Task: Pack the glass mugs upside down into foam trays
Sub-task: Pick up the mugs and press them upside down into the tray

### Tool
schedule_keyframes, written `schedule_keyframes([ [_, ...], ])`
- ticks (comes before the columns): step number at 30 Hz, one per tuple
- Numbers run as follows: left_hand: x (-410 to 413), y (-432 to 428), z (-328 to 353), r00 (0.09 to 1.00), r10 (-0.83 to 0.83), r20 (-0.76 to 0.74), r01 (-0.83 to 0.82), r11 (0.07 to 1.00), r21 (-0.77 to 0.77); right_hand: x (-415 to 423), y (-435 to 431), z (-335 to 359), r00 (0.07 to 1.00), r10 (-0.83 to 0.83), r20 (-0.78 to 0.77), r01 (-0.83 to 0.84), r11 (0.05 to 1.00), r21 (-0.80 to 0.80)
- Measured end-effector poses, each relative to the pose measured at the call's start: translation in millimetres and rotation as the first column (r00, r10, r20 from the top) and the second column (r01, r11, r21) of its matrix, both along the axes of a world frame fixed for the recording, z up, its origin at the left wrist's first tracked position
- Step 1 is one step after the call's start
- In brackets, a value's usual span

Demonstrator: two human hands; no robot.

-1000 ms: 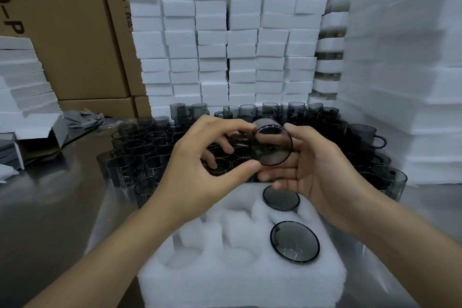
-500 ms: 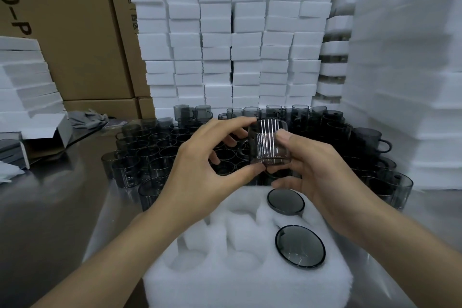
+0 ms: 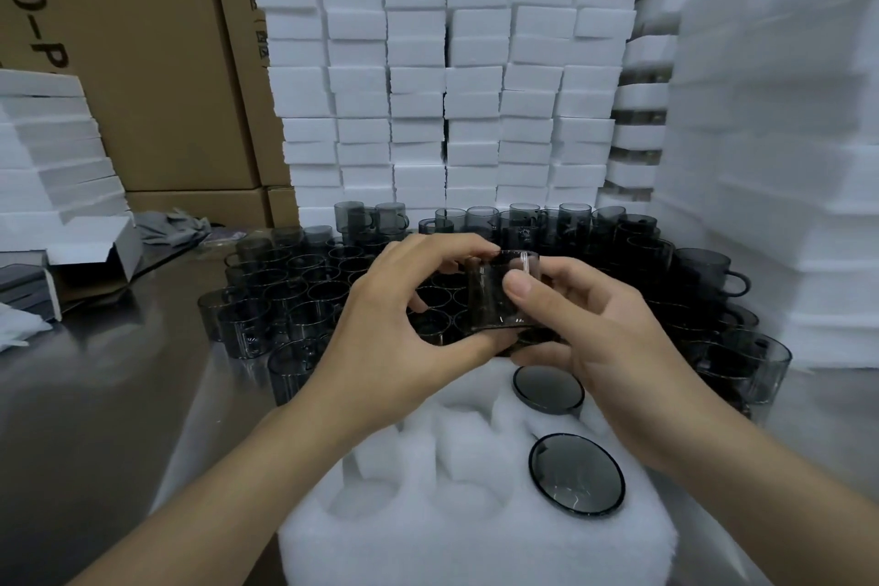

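Mug [image 3: 491,297] between left grip [image 3: 404,324], right grip [image 3: 611,340] (near tray [image 3: 475,547])

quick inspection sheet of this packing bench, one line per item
surface: steel table, reflective
job's things: foam tray holds far upturned mug and near upturned mug on its right side, visible left pockets empty; held mug above the tray; loose mugs crowded behind
clutter: grey cloth, open white box, far left
grippers: left hand and right hand both grip the held mug
cables: nothing seen
surroundings: foam stacks, cardboard cartons
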State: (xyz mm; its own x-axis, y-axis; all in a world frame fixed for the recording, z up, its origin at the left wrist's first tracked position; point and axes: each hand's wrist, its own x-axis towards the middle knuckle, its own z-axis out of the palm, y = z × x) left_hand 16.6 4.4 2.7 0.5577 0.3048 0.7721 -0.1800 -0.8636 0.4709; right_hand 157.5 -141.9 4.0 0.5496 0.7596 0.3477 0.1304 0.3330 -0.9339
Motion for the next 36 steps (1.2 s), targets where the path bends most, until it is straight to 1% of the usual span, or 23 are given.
schedule_keyframes([
  [2,0.3,1.6,-0.3,1.000,0.018,0.003,-0.018,1.000,-0.003,-2.1,0.5,-0.7,0.998,-0.061,0.036,0.060,0.998,0.019],
  [3,0.2,2.6,-0.5,1.000,0.030,0.006,-0.030,0.999,-0.016,-2.5,0.5,0.1,0.997,-0.071,0.028,0.070,0.997,0.040],
  [4,0.4,3.8,-0.4,0.999,0.042,0.009,-0.041,0.999,-0.033,-2.1,0.8,1.9,0.998,-0.065,-0.013,0.066,0.996,0.067],
  [7,1.2,6.5,-1.0,0.999,0.034,0.028,-0.031,0.993,-0.114,4.3,-1.1,7.9,0.971,0.021,-0.238,0.015,0.989,0.147],
  [8,1.5,6.9,-0.8,0.999,0.017,0.036,-0.012,0.989,-0.146,6.6,-2.2,9.5,0.967,0.035,-0.253,0.000,0.991,0.137],
  [9,1.9,6.7,-0.2,0.999,-0.005,0.041,0.012,0.985,-0.174,8.4,-3.1,10.4,0.972,0.043,-0.232,-0.019,0.994,0.104],
  [10,2.0,6.0,0.3,0.999,-0.032,0.040,0.039,0.980,-0.195,8.8,-3.4,10.9,0.978,0.063,-0.197,-0.051,0.996,0.067],
  [12,1.9,5.0,1.6,0.996,-0.085,0.013,0.086,0.973,-0.215,7.4,-3.2,10.3,0.977,0.156,-0.145,-0.158,0.987,-0.005],
  [15,1.7,5.9,3.3,0.992,-0.114,-0.056,0.099,0.968,-0.229,2.4,-4.1,9.1,0.909,0.375,-0.181,-0.388,0.921,-0.041],
  [17,2.2,5.5,4.2,0.988,-0.118,-0.104,0.092,0.970,-0.226,1.4,-5.0,8.3,0.873,0.443,-0.203,-0.454,0.891,-0.012],
  [20,0.5,3.7,2.9,0.982,-0.147,-0.119,0.122,0.974,-0.193,1.0,-4.8,7.6,0.912,0.392,-0.120,-0.397,0.917,-0.025],
  [22,-1.5,3.3,2.0,0.987,-0.131,-0.093,0.115,0.980,-0.161,1.9,-3.7,5.4,0.953,0.296,-0.057,-0.300,0.952,-0.059],
  [24,-1.5,3.5,1.5,0.991,-0.106,-0.076,0.095,0.986,-0.139,3.0,-3.2,3.5,0.981,0.190,-0.047,-0.194,0.978,-0.080],
  [26,-0.6,4.0,0.8,0.991,-0.104,-0.086,0.093,0.988,-0.125,3.5,-3.1,2.6,0.990,0.134,-0.048,-0.138,0.986,-0.096],
  [29,-0.1,4.9,1.2,0.985,-0.129,-0.114,0.116,0.987,-0.113,4.8,-3.9,6.6,0.989,0.125,-0.081,-0.132,0.987,-0.094],
  [32,-0.5,8.0,1.0,0.971,-0.193,-0.142,0.174,0.976,-0.133,7.9,-6.9,13.2,0.975,0.187,-0.123,-0.195,0.979,-0.055],
  [34,-1.0,11.4,2.5,0.959,-0.230,-0.164,0.207,0.967,-0.146,8.0,-7.6,15.7,0.980,0.189,-0.069,-0.194,0.979,-0.068],
  [36,-3.2,17.0,5.0,0.958,-0.252,-0.138,0.222,0.954,-0.202,7.0,-7.6,14.9,0.991,0.133,-0.010,-0.133,0.987,-0.092],
])
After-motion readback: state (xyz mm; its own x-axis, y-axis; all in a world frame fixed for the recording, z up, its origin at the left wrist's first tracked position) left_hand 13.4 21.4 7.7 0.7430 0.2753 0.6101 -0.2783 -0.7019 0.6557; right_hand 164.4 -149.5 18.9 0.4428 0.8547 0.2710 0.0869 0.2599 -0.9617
